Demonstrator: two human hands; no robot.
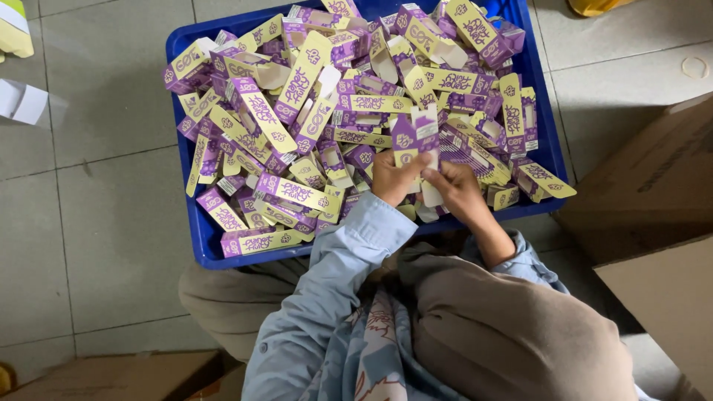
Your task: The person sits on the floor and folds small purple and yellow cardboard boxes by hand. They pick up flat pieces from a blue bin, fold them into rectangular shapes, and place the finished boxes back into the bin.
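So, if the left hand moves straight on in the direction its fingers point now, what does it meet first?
The left hand points up the picture and already holds a purple carton together with the right hand. Beyond it, it would probably meet the heap of cartons in the blue tray; depth is unclear.

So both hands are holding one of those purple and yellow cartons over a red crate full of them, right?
Not quite: the crate is blue, not red, as the head view shows. The rest holds: the left hand and right hand together hold one purple and yellow carton over the crate full of them.
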